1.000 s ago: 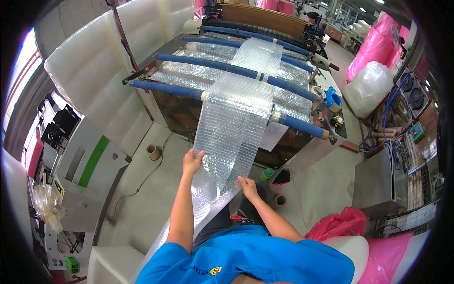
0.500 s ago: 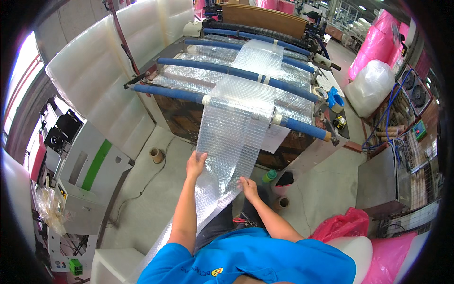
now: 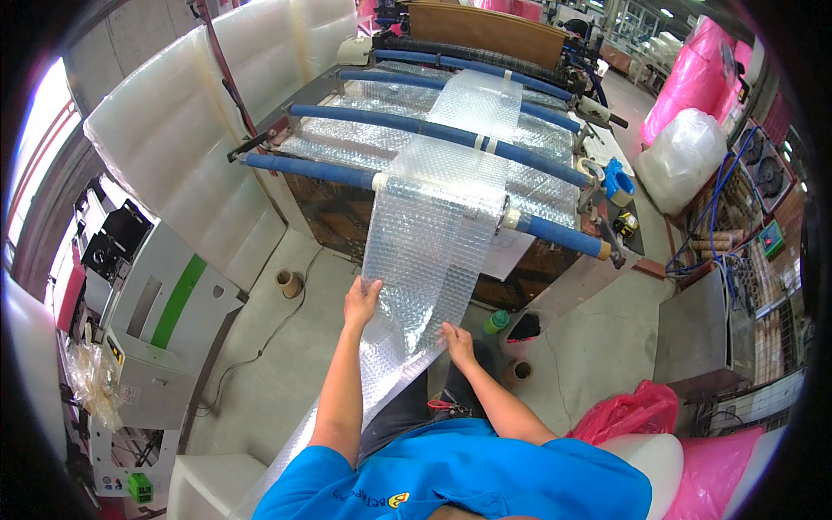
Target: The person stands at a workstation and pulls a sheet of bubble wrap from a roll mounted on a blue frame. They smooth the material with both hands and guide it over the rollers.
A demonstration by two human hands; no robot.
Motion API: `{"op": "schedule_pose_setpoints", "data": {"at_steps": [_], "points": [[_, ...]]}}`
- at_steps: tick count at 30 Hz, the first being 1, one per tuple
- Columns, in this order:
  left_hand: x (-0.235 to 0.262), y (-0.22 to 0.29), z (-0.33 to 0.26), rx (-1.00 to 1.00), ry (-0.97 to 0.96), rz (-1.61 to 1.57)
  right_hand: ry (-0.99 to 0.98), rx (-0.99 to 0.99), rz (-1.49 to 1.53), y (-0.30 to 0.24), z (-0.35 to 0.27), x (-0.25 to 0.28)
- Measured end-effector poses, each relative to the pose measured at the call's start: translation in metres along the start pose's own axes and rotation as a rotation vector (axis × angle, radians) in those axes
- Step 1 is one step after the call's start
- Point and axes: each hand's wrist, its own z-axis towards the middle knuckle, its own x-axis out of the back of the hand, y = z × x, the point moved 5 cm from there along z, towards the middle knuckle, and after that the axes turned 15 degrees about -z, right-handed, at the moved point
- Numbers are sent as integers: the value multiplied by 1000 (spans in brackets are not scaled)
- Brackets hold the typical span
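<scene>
A long strip of clear bubble wrap (image 3: 425, 251) comes over the blue rollers and hangs from the front roller (image 3: 559, 234) toward me. My left hand (image 3: 361, 302) grips its left edge, and my right hand (image 3: 457, 343) pinches the right edge a little lower down. Between my hands the film sags and folds slightly. Below them its tail runs down to the left, past my left forearm. More bubble wrap lies flat under the rollers on the machine.
A green bottle (image 3: 496, 321) and cardboard cores (image 3: 289, 282) stand on the floor. Wrapped white stacks (image 3: 173, 113) line the left. To the right are a blue tape dispenser (image 3: 619, 184), a yellow tape measure (image 3: 625, 224), and red plastic film (image 3: 628, 412) near my elbow.
Almost nothing differs. Both hands keep their hold on the bubble wrap, and the view has shifted very slightly.
</scene>
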Motion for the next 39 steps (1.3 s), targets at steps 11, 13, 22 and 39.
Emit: {"op": "schedule_pose_setpoints", "data": {"at_steps": [11, 13, 22, 39], "points": [[-2, 15, 2, -116, 38, 23, 60, 46, 69, 10, 4, -6], [-5, 33, 15, -101, 14, 31, 99, 115, 57, -15, 16, 6], [-22, 98, 71, -77, 43, -35, 149, 198, 222, -106, 60, 55], [32, 78, -17, 99, 90, 180, -42, 81, 51, -107, -32, 21]]}}
